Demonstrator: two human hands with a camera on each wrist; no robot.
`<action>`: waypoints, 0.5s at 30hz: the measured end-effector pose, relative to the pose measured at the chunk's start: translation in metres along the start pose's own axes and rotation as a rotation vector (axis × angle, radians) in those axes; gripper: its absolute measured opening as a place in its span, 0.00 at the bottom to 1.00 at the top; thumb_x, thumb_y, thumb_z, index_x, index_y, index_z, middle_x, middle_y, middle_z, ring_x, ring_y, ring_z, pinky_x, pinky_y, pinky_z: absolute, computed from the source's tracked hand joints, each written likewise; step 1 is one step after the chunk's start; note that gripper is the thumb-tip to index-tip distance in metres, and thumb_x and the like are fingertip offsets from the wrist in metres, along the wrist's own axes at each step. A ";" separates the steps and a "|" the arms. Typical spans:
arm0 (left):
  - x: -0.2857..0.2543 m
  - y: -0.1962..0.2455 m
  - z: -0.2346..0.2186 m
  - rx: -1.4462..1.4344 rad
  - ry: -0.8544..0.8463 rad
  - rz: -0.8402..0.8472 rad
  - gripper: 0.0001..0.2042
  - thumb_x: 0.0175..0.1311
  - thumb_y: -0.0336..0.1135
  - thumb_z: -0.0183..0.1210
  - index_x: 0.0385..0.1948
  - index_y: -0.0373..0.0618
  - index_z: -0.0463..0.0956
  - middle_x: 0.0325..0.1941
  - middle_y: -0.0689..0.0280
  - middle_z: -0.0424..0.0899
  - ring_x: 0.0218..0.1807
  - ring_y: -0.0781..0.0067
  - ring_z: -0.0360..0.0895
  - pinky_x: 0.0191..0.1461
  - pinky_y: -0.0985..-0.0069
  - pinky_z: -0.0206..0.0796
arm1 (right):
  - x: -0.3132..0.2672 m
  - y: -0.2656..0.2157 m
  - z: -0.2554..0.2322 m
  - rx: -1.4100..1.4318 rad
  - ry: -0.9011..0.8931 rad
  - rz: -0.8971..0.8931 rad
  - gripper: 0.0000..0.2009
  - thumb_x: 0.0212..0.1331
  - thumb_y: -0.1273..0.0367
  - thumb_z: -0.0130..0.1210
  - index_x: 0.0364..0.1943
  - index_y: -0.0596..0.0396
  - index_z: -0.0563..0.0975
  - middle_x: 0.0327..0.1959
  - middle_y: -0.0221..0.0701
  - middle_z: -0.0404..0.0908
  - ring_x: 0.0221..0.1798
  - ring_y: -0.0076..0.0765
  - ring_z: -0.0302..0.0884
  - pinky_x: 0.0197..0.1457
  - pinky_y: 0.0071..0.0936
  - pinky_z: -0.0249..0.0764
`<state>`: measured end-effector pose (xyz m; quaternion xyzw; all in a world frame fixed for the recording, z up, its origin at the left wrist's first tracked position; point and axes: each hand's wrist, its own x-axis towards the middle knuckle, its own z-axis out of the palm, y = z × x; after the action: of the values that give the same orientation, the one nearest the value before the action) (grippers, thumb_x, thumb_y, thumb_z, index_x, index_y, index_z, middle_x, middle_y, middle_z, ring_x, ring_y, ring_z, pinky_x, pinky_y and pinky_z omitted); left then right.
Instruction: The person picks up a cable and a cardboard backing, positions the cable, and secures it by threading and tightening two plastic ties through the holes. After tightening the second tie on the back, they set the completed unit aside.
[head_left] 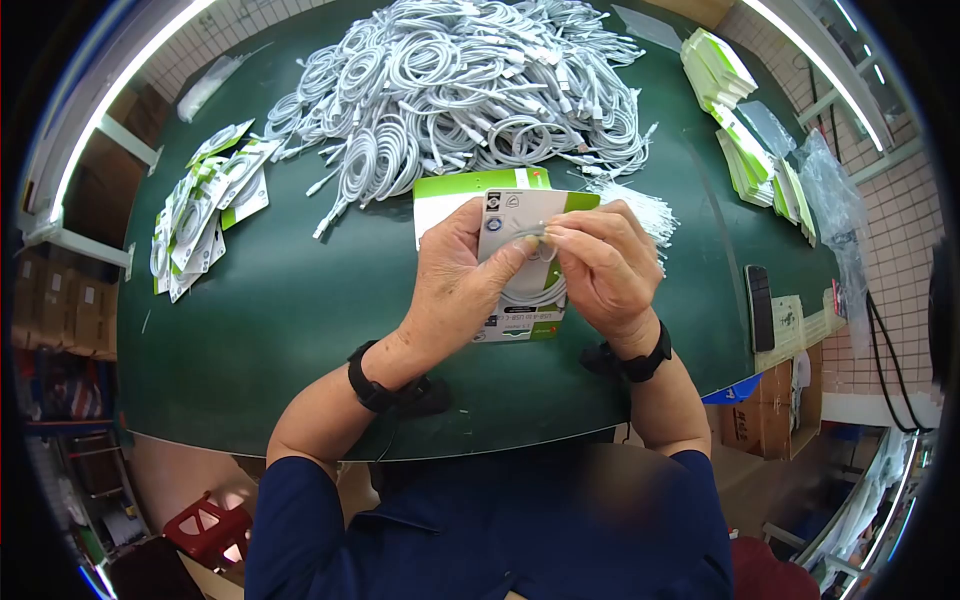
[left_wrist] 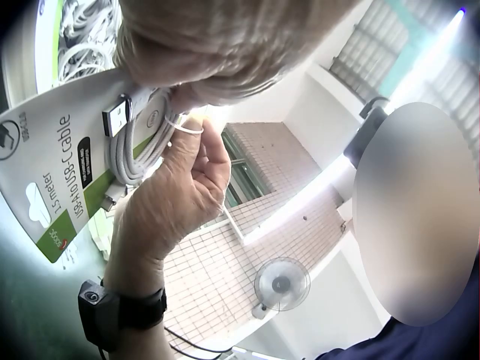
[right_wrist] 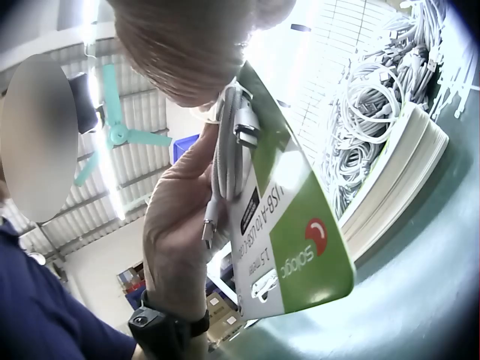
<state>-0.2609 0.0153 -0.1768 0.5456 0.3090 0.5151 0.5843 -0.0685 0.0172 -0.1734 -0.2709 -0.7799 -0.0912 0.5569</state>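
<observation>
Grey cable, wound into an oblong coil (left_wrist: 133,154), lies flat against the face of a green-and-white printed card (left_wrist: 71,174), and everything turns on where that coil sits from the fingers of the right hand (head_left: 608,268). Seen from the head, the card is held up over the tabletop (head_left: 300,345) between the two hands, its long axis running away from the body and its hang-hole end nearest the wearer. Much of the coil shows on the body side of the fingertips, so from the right hand it lies toward the wearer and to the left. That hand pinches a thin white tie (left_wrist: 184,130) between thumb and fingers, at the coil's edge. Opposite, the left hand (head_left: 450,280) grips the card along its left side, thumb laid over the face and reaching in until its tip is just beside the right fingertips. Both hands are therefore about equally near the tie, though the right appears the better placed to work it. In the left wrist view the USB plug (left_wrist: 116,118) sits beside the coil, while the smaller plug (left_wrist: 112,196) sticks out at its lower end.
</observation>
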 end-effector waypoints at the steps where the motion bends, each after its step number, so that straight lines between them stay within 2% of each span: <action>1: 0.001 0.000 0.000 0.018 -0.001 0.001 0.13 0.69 0.26 0.66 0.53 0.33 0.80 0.48 0.61 0.89 0.48 0.78 0.84 0.52 0.76 0.78 | 0.000 0.001 0.003 0.014 -0.006 0.010 0.15 0.49 0.81 0.71 0.42 0.54 0.85 0.38 0.35 0.87 0.33 0.40 0.83 0.33 0.31 0.79; 3: 0.001 0.003 0.001 0.059 0.034 -0.002 0.13 0.69 0.27 0.67 0.52 0.34 0.80 0.47 0.63 0.89 0.47 0.78 0.83 0.51 0.76 0.76 | -0.001 0.004 0.000 0.065 -0.015 0.050 0.15 0.47 0.81 0.71 0.41 0.55 0.85 0.37 0.36 0.88 0.33 0.41 0.83 0.33 0.32 0.78; 4: 0.000 0.009 0.003 0.168 0.042 0.001 0.13 0.69 0.27 0.66 0.53 0.34 0.80 0.48 0.63 0.88 0.48 0.78 0.83 0.52 0.75 0.76 | -0.001 0.005 0.000 0.104 -0.016 0.084 0.15 0.45 0.82 0.71 0.40 0.56 0.85 0.37 0.37 0.88 0.33 0.41 0.83 0.33 0.33 0.78; 6: 0.000 0.011 -0.003 0.310 0.009 0.037 0.14 0.71 0.27 0.65 0.55 0.35 0.78 0.52 0.63 0.87 0.52 0.77 0.82 0.56 0.75 0.74 | 0.005 0.003 -0.004 0.090 0.009 0.052 0.11 0.48 0.77 0.69 0.38 0.53 0.85 0.36 0.33 0.87 0.34 0.42 0.83 0.35 0.36 0.80; 7: 0.000 0.009 -0.004 0.253 -0.008 0.025 0.15 0.72 0.28 0.64 0.56 0.35 0.76 0.54 0.62 0.85 0.53 0.75 0.81 0.58 0.74 0.73 | 0.001 0.002 -0.001 0.059 0.030 0.069 0.08 0.51 0.73 0.66 0.37 0.51 0.84 0.36 0.29 0.86 0.35 0.40 0.83 0.36 0.36 0.80; 9: 0.001 -0.001 -0.012 0.124 -0.048 0.025 0.17 0.75 0.31 0.63 0.60 0.36 0.74 0.56 0.62 0.84 0.54 0.73 0.82 0.61 0.74 0.72 | -0.001 0.003 0.001 -0.039 0.019 -0.025 0.04 0.52 0.69 0.61 0.32 0.48 0.80 0.35 0.25 0.82 0.36 0.37 0.81 0.36 0.37 0.79; 13: 0.012 -0.020 -0.042 0.089 -0.072 -0.016 0.17 0.76 0.31 0.61 0.61 0.34 0.72 0.58 0.58 0.83 0.56 0.70 0.82 0.62 0.71 0.74 | -0.009 0.010 0.013 -0.134 -0.014 -0.146 0.08 0.47 0.65 0.62 0.24 0.47 0.73 0.28 0.27 0.76 0.34 0.42 0.77 0.33 0.38 0.76; 15: 0.018 -0.015 -0.046 0.195 -0.068 0.007 0.17 0.77 0.31 0.61 0.62 0.34 0.72 0.58 0.57 0.82 0.56 0.69 0.82 0.63 0.70 0.73 | -0.013 0.015 0.022 -0.162 -0.010 -0.152 0.08 0.45 0.65 0.64 0.23 0.47 0.75 0.27 0.27 0.78 0.35 0.41 0.79 0.34 0.39 0.77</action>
<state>-0.2946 0.0490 -0.1977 0.6180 0.3360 0.4659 0.5368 -0.0755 0.0356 -0.1959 -0.2555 -0.7910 -0.1947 0.5207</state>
